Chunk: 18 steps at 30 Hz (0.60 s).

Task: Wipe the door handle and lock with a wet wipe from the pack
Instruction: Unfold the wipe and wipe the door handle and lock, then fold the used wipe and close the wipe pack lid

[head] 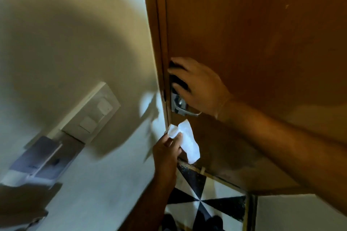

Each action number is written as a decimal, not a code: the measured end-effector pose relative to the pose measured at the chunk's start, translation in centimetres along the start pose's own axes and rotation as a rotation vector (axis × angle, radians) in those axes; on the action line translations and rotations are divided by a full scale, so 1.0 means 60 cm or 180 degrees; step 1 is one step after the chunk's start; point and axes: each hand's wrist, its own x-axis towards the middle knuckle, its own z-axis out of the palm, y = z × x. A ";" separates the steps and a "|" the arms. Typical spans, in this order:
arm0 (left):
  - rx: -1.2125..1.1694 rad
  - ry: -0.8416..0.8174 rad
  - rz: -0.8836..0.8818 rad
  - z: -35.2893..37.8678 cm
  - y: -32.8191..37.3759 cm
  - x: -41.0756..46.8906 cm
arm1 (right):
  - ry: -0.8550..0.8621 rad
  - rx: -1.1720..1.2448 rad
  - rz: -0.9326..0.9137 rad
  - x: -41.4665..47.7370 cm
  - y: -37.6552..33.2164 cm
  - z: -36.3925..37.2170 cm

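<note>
A brown wooden door (262, 24) carries a lock (176, 81) with a dark upper panel and a silver lower plate, and a silver lever handle (190, 113) sticks out below it. My right hand (201, 88) reaches in from the right and lies over the dark panel, its fingers curled around the panel's edge. It hides most of the lock. Just below the handle, my left hand (167, 153) pinches a crumpled white wet wipe (188, 142), which hangs apart from the handle. The wipe pack is not in view.
The door frame (159, 43) meets a cream wall on the left. On that wall are a white switch plate (93, 112) and a blurred card holder (41, 157). Black-and-white patterned floor tiles (206, 202) show below the door.
</note>
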 end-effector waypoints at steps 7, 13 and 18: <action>0.0628 0.0303 0.1259 -0.068 0.028 -0.063 | -0.1989 0.3983 0.2422 -0.173 -0.103 0.085; 0.2904 0.0839 0.1670 -0.162 -0.068 -0.131 | -0.2644 0.4205 0.2286 -0.206 -0.158 0.213; 0.2501 0.1208 0.0944 -0.238 -0.167 -0.281 | -0.3691 0.3708 0.1568 -0.255 -0.263 0.280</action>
